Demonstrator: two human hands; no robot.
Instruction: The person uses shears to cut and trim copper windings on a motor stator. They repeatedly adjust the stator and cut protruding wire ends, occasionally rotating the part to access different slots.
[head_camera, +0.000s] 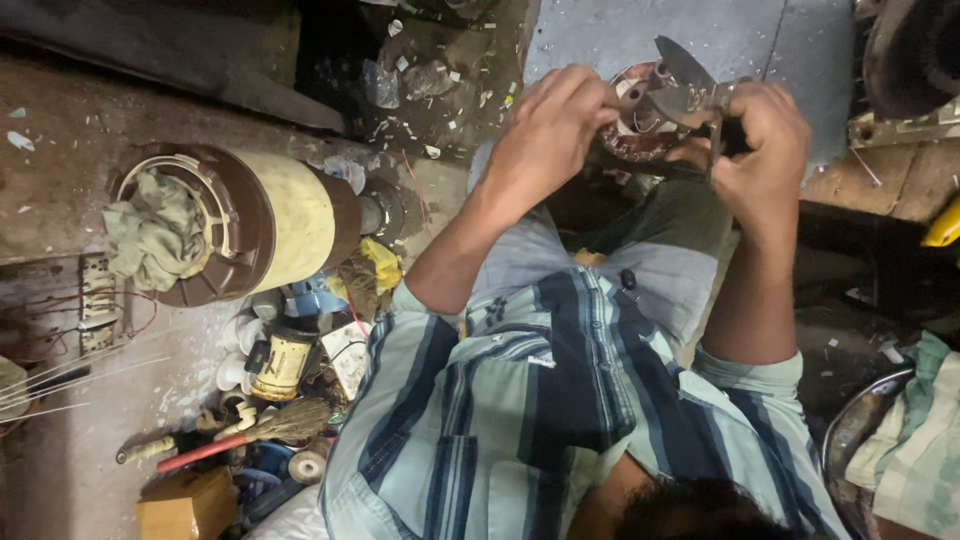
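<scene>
My left hand (545, 125) pinches the round motor part (635, 125) steady; my right hand (765, 150) clamps the metal shears (690, 85) against it.

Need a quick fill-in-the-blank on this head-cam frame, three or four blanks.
1. The right hand grips a pair of metal ____.
2. A crumpled ____ is stuffed into the open end of the brown and cream motor housing.
3. The left hand touches a round reddish part with its ____.
4. The person's shirt has a ____ pattern.

Missing words: scissors; rag; fingers; striped
</scene>
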